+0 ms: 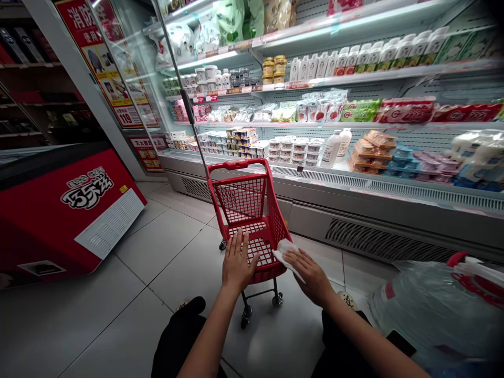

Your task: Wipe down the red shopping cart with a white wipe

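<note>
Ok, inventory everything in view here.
Shopping cart: 1, red, centre
Cloth or tissue: 1, white, cart's edge
Refrigerated case: 1, grey, across back
Packaged goods: many, mixed colours, case shelves
Chest freezer: 1, red, left
Signs: 2, red, beyond freezer
Shelving: 1 unit, dark, far left
Container: 1, clear and red, lower right
Flat object: 1, black, by container
Legs: 2, black-clad, bottom
Left hand: 1, bare, over cart
Right hand: 1, bare, on cloth

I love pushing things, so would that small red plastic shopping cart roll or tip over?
The red cart would probably roll easily, since it has dark wheels. It looks light for its size, being mostly open lattice. A shove on its high handle might tip it.
</note>
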`<state>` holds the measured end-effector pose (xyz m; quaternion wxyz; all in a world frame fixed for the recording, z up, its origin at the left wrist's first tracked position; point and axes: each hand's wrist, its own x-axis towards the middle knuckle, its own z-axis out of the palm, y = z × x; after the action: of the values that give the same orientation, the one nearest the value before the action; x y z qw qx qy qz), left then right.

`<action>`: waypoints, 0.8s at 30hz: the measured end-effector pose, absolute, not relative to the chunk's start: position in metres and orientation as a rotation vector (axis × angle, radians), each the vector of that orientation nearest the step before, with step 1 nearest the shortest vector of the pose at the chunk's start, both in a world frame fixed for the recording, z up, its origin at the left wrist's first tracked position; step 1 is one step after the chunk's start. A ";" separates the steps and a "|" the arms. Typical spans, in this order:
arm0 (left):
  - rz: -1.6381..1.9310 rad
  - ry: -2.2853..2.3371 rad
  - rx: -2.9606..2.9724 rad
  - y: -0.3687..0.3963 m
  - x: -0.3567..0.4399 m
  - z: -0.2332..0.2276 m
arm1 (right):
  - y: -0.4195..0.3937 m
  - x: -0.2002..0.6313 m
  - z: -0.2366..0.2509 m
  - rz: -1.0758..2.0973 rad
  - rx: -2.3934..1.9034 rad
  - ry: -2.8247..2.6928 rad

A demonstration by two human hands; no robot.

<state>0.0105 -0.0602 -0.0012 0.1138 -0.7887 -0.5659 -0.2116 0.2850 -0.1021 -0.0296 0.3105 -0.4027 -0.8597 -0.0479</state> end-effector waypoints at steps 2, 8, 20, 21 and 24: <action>-0.612 -1.635 -2.323 -0.060 0.010 -0.001 | -0.114 0.263 -0.030 -0.111 -1.043 -2.293; -0.563 -1.509 -2.383 -0.064 -0.011 0.001 | -0.118 0.260 -0.022 -0.089 -0.828 -2.427; -0.469 -1.329 -2.473 -0.072 -0.043 0.015 | -0.042 0.302 0.001 -0.034 -0.718 -2.523; -0.466 -1.328 -2.473 -0.072 -0.043 0.015 | -0.037 0.299 0.000 -0.027 -0.752 -2.495; -0.468 -1.337 -2.463 -0.070 -0.045 0.016 | -0.033 0.294 -0.007 0.013 -0.813 -2.434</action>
<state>-0.0448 -0.0705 0.0160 0.1497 -0.8572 -0.4651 -0.1628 0.2940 -0.0328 -0.0069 0.2837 -0.3036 -0.9095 0.0048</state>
